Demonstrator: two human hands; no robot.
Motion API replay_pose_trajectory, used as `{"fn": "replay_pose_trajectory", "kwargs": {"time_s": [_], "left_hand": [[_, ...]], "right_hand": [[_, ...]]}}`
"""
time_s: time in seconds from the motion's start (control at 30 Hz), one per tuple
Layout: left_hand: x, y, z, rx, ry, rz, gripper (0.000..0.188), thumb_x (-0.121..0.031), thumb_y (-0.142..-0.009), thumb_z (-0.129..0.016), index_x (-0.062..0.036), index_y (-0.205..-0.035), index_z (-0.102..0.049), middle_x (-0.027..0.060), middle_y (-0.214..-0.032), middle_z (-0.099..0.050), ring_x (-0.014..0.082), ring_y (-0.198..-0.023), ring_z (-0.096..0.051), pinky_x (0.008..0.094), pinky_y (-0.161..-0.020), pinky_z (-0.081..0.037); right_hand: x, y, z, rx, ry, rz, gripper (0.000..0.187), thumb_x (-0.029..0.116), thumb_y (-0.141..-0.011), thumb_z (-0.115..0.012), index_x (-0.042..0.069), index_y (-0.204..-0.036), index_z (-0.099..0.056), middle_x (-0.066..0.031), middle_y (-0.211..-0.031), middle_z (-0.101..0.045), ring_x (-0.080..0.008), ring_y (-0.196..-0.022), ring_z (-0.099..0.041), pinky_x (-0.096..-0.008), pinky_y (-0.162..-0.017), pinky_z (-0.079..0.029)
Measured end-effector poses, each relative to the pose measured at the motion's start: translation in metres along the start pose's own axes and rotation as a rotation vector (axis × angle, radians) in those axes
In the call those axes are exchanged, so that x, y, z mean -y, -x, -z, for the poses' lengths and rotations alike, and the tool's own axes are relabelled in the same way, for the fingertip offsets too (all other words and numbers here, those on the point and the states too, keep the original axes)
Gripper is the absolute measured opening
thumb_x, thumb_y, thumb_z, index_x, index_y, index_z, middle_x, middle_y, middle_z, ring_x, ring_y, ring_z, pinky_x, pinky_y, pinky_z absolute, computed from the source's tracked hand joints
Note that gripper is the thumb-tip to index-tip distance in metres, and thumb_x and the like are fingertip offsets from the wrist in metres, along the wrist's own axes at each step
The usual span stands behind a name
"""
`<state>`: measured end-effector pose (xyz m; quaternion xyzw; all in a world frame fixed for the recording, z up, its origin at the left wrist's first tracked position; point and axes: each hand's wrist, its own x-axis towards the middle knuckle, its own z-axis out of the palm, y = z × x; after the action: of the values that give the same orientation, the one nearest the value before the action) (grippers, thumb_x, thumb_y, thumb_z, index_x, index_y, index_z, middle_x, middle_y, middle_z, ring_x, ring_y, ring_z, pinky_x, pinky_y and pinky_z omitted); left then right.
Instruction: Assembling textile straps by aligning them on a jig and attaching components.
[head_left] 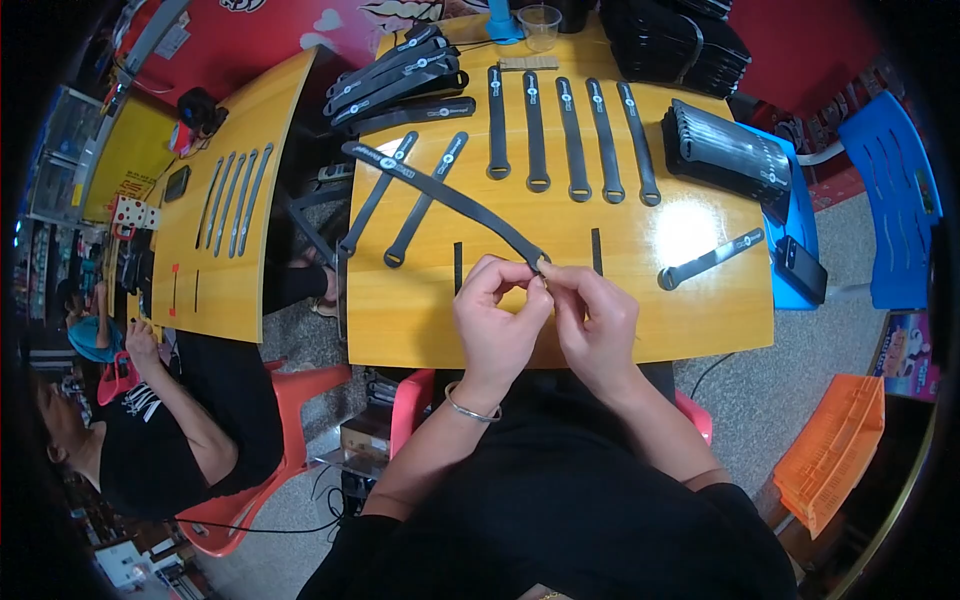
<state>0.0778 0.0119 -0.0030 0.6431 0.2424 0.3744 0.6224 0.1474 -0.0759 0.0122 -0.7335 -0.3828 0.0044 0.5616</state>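
Far to my left another person in a black shirt (150, 410) sits on a red chair (250, 480) at a second yellow table (225, 270), where thin black strips (232, 203) lie side by side. On my own worktop (420, 310), two loose straps (400, 200) lie slanted, and the black strap (445, 195) I am working on crosses over them: its long axis runs diagonally, its far end pointing up and to the left, its near end coming down to my fingers. My left hand (495, 320), a bangle on its wrist, pinches that near end between thumb and fingertips just above the worktop's front part. My right hand (595, 315) is closed on the same tip from the other side, touching my left. Behind them five straps (570, 135) lie in a row, pointing away from me. Further right sits a bundle of straps (725, 150), one single strap (710, 258) angled up to the right, then a blue chair (895, 190) and an orange crate (835, 450).
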Motion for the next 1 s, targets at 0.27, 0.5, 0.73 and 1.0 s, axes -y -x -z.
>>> {"fn": "replay_pose_trajectory", "kwargs": {"time_s": [0.27, 0.5, 0.73, 1.0], "left_hand": [[0.009, -0.005, 0.001, -0.014, -0.108, -0.076, 0.007, 0.005, -0.071, -0.064, 0.004, -0.077, -0.06, 0.0083, -0.076, -0.057, 0.0157, -0.071, -0.057, 0.0246, -0.066, -0.046], [0.005, -0.001, 0.005, 0.054, -0.028, -0.019, 0.008, 0.003, -0.076, -0.067, 0.0044, -0.082, -0.063, 0.0073, -0.079, -0.059, 0.014, -0.077, -0.06, 0.0234, -0.068, -0.048], [-0.002, 0.0, 0.0, 0.029, 0.133, 0.093, 0.007, 0.003, -0.079, -0.066, 0.0048, -0.081, -0.06, 0.0068, -0.076, -0.055, 0.0141, -0.073, -0.058, 0.0243, -0.065, -0.047], [0.003, -0.008, 0.015, 0.146, -0.355, -0.297, 0.007, 0.003, -0.08, -0.061, 0.0016, -0.079, -0.055, 0.0093, -0.078, -0.052, 0.0187, -0.069, -0.054, 0.0267, -0.061, -0.044]], "right_hand": [[-0.002, -0.004, 0.0, -0.031, -0.035, -0.022, 0.015, -0.003, -0.076, -0.062, 0.003, -0.089, -0.064, -0.0121, -0.069, -0.062, -0.0235, -0.056, -0.059, -0.0297, -0.051, -0.044], [-0.002, -0.003, 0.001, -0.006, -0.014, -0.032, 0.012, -0.002, -0.078, -0.061, 0.001, -0.089, -0.063, -0.0122, -0.069, -0.063, -0.0224, -0.058, -0.062, -0.0283, -0.052, -0.046], [-0.002, -0.001, -0.003, -0.004, -0.22, -0.143, 0.008, -0.001, -0.083, -0.057, -0.001, -0.089, -0.062, -0.0131, -0.071, -0.064, -0.019, -0.064, -0.066, -0.0254, -0.056, -0.049], [-0.011, -0.009, 0.007, 0.038, -0.59, -0.341, 0.012, 0.001, -0.088, -0.053, -0.004, -0.095, -0.06, -0.0063, -0.074, -0.063, -0.0108, -0.068, -0.062, -0.0214, -0.062, -0.048]]}}
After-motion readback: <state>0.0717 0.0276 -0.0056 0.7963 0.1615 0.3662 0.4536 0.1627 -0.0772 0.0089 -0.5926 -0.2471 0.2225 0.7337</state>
